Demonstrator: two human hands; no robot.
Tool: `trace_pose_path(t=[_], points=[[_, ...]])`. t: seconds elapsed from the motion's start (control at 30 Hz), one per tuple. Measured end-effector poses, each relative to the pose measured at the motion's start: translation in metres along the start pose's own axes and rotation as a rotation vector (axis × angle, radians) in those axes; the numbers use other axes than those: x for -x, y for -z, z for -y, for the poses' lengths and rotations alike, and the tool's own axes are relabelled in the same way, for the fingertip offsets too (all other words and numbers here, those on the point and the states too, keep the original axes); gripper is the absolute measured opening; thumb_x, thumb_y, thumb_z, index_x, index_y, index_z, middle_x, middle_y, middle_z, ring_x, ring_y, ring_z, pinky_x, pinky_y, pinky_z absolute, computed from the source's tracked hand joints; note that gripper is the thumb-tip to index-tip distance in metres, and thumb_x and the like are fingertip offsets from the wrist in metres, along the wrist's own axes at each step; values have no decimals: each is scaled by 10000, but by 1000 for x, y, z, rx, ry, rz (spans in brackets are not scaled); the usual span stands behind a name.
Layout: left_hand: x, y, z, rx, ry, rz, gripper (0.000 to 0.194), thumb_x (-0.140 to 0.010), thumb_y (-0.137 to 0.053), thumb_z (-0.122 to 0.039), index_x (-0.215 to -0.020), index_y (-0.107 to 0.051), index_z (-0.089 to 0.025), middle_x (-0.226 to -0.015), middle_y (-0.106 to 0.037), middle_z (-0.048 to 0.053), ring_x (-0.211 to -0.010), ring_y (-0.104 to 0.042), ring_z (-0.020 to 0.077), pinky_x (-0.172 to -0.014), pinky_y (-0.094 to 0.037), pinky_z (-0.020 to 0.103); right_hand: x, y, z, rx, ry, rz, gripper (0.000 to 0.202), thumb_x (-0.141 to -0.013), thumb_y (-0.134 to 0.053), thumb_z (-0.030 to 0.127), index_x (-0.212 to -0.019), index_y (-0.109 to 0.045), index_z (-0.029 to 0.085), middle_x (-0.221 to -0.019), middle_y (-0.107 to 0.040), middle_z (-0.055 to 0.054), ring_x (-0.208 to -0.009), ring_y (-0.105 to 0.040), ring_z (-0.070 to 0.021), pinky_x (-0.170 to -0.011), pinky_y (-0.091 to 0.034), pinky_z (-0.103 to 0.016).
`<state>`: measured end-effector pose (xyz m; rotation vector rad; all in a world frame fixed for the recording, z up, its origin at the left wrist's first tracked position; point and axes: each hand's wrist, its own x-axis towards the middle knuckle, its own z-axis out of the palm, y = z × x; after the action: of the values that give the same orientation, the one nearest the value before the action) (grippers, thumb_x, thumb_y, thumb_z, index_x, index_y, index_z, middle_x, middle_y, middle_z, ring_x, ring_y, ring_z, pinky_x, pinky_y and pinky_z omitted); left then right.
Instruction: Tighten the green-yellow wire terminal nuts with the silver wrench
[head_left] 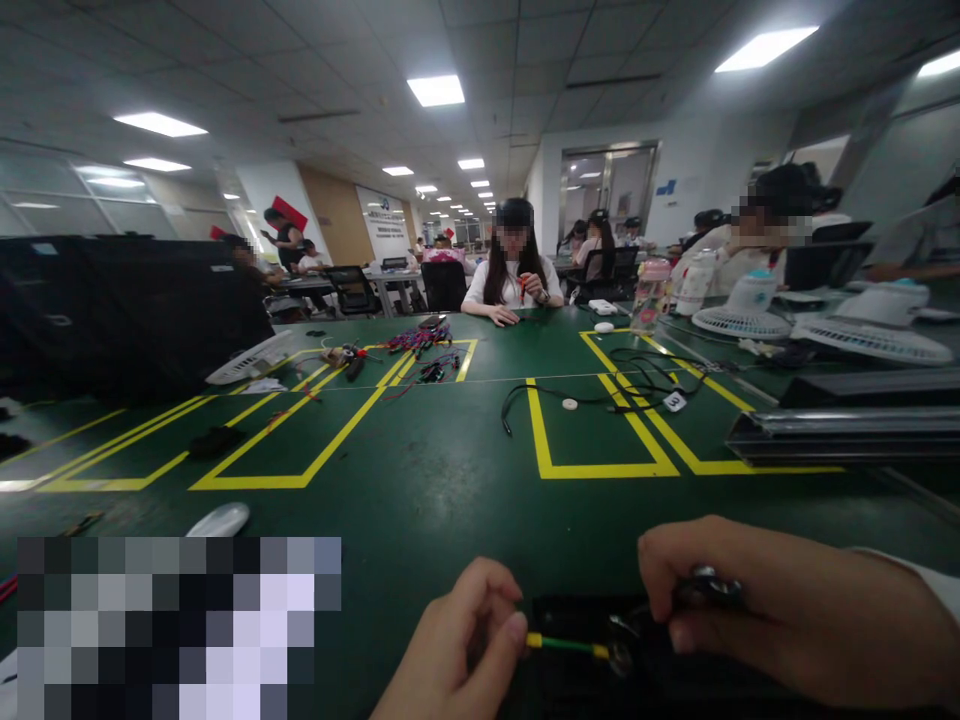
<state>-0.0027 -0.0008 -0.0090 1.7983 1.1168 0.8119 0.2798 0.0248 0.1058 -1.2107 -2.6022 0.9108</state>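
Observation:
My left hand [469, 640] is closed, thumb and forefinger pinching one end of a short green wire [564, 645] with yellow ends. At the wire's right end is a small metallic part [619, 655], blurred. Close by on the right, my right hand [780, 610] is curled round a dark, shiny metal tool [709, 583], whose full shape the fingers hide. Beneath both hands lies a black item [577, 610] at the near edge of the green table.
Yellow tape [600, 471] marks the green table [435, 520]. Black cables [622, 385], a white mouse [219, 520], metal rails [847, 425], white fans [746, 305] and wire bundles [420, 335] lie around. A person [514, 265] sits opposite.

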Motion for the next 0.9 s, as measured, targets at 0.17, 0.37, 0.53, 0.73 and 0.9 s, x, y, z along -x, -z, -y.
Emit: trace_pose_path(t=[0.17,0.37,0.53,0.73,0.9], points=[[1,-1,-4,17,47,-13,133,-999,-460,-347,-1010,-495,-219,-672,-543,-48,-556,-488,134,-529,-299,252,13,-11,-11,-60,-27,-124,29,-913,-635,273,-919,-662,266,-876,-708,3,-763,-655,-196,-693,-518,-274],[-1,0,-10,-2,33,-26,93,-950,-512,-303,-938,-504,-211,-672,-476,-57,-573,-404,131,-539,-284,251,20,-25,-17,-153,-41,-250,74,-913,-632,292,-841,-643,275,-794,-668,28,-704,-612,-175,-649,-499,-252],[-2,1,-11,-7,31,-16,85,-926,-530,-273,-878,-523,-203,-698,-489,-40,-602,-431,134,-554,-314,244,21,-32,-17,-155,-112,-219,110,-956,-611,331,-863,-607,271,-813,-656,32,-726,-611,-168,-668,-506,-229],[-4,2,-11,-12,33,6,69,-903,-542,-256,-862,-527,-203,-677,-455,-52,-576,-410,128,-536,-300,237,25,-49,-22,-165,-130,-312,163,-947,-613,384,-834,-600,268,-752,-642,35,-665,-600,-159,-622,-491,-210],[-6,4,-13,-71,76,77,70,-815,-601,-202,-848,-540,-198,-640,-475,-59,-533,-416,118,-499,-294,218,27,-55,-27,-144,-98,-357,134,-934,-612,361,-832,-609,275,-714,-626,41,-604,-573,-151,-569,-468,-205]])
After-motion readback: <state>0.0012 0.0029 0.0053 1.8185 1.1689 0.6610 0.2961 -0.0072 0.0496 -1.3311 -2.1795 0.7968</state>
